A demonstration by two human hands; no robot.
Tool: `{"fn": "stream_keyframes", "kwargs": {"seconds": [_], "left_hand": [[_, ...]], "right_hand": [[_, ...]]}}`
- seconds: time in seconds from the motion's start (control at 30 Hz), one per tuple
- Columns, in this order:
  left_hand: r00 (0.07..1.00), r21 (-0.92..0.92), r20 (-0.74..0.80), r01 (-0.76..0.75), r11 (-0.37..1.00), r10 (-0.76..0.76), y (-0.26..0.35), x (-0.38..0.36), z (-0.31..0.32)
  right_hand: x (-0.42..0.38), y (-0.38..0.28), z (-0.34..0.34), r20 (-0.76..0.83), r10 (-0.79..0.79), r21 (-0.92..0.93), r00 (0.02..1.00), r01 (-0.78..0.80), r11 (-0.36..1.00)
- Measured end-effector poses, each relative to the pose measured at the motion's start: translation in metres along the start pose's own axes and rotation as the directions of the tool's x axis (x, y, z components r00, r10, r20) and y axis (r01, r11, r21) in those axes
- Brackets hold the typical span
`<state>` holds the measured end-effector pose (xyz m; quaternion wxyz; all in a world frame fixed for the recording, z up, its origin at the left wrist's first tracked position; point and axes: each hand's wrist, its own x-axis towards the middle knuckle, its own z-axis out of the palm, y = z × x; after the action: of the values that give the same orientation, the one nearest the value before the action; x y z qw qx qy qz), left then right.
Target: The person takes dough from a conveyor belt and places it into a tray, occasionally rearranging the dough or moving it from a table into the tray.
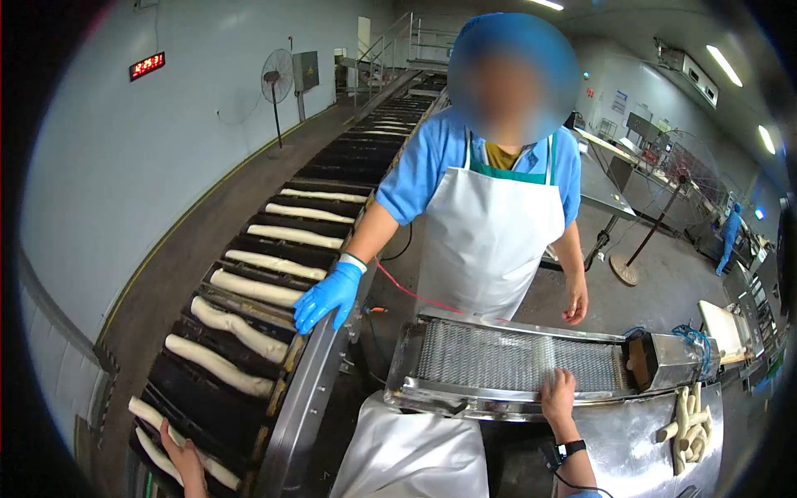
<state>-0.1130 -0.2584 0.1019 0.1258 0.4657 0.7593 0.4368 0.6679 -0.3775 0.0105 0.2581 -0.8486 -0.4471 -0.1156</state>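
Nearest, the left hand (184,459) lies open-fingered on a dough strip (170,440) at the tray conveyor (249,332)'s near edge, the right hand (558,397) rests flat, gripping nothing, on the mesh belt (515,365)'s front rim, and beyond, across bare floor, a co-worker's gloved hand (330,295) touches the conveyor's rail.

The mesh conveyor (515,361) surface is bare and open to reach from above. A co-worker's gloved hand (328,296) rests on the steel rim (303,398) beside the tray line, where dough strips (241,328) fill apparently every tray.
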Motion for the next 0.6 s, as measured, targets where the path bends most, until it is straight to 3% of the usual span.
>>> {"fn": "stream_keyframes", "kwargs": {"seconds": [0.03,0.07,0.13,0.2,0.27,0.33,0.4,0.5,0.6], "left_hand": [[0.988,-0.054,-0.018,0.152,0.987,-0.153,0.003,0.011,0.015],[0.981,-0.016,-0.044,0.190,0.982,-0.191,-0.076,0.053,0.023],[0.944,0.359,-0.162,0.327,0.874,-0.287,-0.073,0.082,0.022],[0.867,0.194,-0.256,0.479,0.856,-0.427,-0.060,0.090,0.014],[0.871,0.299,-0.299,0.473,0.829,-0.389,-0.086,0.102,-0.002],[0.986,0.345,-0.141,0.135,0.929,-0.091,-0.127,0.098,-0.044],[0.862,0.636,-0.483,0.466,0.616,-0.154,-0.153,0.088,-0.029],[0.843,0.461,-0.425,0.515,0.723,-0.329,-0.129,0.067,-0.052],[0.843,0.108,-0.224,0.521,0.847,-0.490,-0.127,0.040,-0.074]], "right_hand": [[0.000,0.017,-0.002,-0.039,-0.016,-0.047,0.999,0.014,0.999],[-0.001,0.038,0.002,-0.027,0.073,-0.111,0.997,-0.076,0.991],[0.001,0.080,0.001,-0.031,0.170,-0.167,0.985,-0.173,0.971],[0.006,0.100,-0.012,-0.045,0.244,-0.213,0.969,-0.248,0.945],[0.013,0.115,-0.023,-0.057,0.309,-0.260,0.950,-0.312,0.914],[0.019,0.136,-0.026,-0.155,0.337,-0.296,0.929,-0.369,0.881],[0.030,0.150,-0.030,-0.170,0.336,-0.304,0.926,-0.373,0.876],[0.052,0.143,-0.057,-0.077,0.372,-0.357,0.925,-0.374,0.856],[0.071,0.131,-0.070,0.117,0.335,-0.451,0.935,-0.251,0.857]]}}
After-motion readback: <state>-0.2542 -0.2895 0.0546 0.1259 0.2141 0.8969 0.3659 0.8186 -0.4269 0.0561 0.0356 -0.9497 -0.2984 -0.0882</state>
